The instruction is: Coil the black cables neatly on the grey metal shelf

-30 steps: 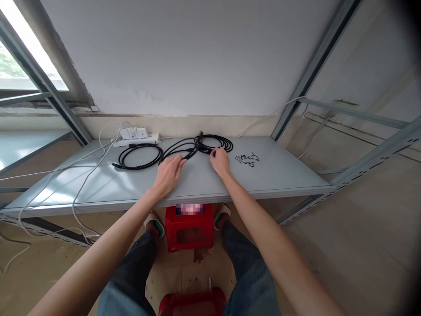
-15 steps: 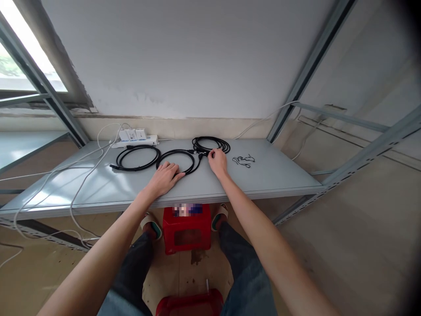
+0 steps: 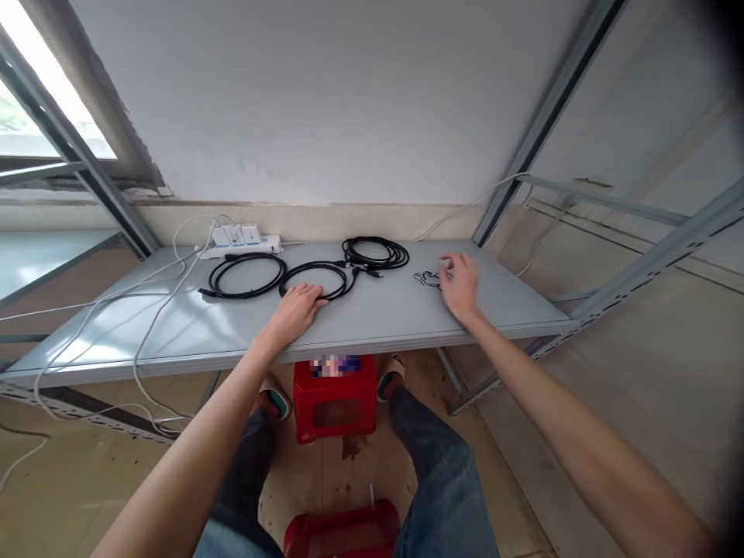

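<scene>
My left hand (image 3: 295, 310) rests at the near edge of the middle coiled black cable (image 3: 314, 265), fingers bent over it against the shelf. That coil's loose end, with a dark plug (image 3: 373, 273), points right. To its left lies another coiled black cable (image 3: 247, 256). Behind and to the right is a third, thicker black coil (image 3: 377, 252), touching or close to the middle one's plugs. My right hand (image 3: 460, 283) is over the right side of a small pile of thin black ties (image 3: 427, 278), thumb and forefinger apart, partly covering the pile. Nothing shows between its fingers.
A grey metal shelf (image 3: 372, 325) carries everything. A white power strip (image 3: 244, 246) with plugged-in adapters stands at the back left. White cords (image 3: 145, 333) trail over the left front edge. Metal uprights (image 3: 538, 128) flank the shelf. A red stool (image 3: 335, 403) stands below.
My right hand has let go of the middle cable's plug end and moved right to the thin black ties. My left hand stays at the middle coil.
</scene>
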The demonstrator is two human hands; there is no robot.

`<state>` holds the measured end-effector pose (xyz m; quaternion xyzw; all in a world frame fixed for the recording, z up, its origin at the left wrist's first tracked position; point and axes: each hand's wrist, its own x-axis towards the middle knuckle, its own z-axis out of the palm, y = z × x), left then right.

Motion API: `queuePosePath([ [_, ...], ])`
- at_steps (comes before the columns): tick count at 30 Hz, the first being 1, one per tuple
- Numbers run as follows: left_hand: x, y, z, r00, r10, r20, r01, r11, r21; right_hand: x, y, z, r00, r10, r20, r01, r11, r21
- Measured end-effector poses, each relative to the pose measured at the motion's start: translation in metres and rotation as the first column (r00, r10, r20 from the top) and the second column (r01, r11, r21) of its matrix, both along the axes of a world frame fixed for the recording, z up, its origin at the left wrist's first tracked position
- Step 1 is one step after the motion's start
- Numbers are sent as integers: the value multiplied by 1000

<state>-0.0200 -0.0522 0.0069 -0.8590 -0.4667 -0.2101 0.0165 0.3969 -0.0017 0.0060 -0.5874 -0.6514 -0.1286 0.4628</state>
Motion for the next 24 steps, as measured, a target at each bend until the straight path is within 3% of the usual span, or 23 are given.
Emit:
queuePosePath([
  [3,-1,1,-2,999,45,17,-44,999,-30,47,8,-5,993,-107,-54,105,994,-32],
  [7,-1,1,-1,998,60,24,-59,998,-37,80,22,-15,949,-177,-261,113,963,-243],
  [10,1,-2,1,998,58,17,-57,998,-34,84,33,-19,921,-209,-328,71,920,-385],
  [13,3,-3,3,998,60,-21,-60,997,-45,82,39,-17,933,-225,-281,70,880,-470],
  [24,6,-1,-1,990,87,-111,-89,996,-7,76,42,-15,959,-202,-200,87,878,-471],
])
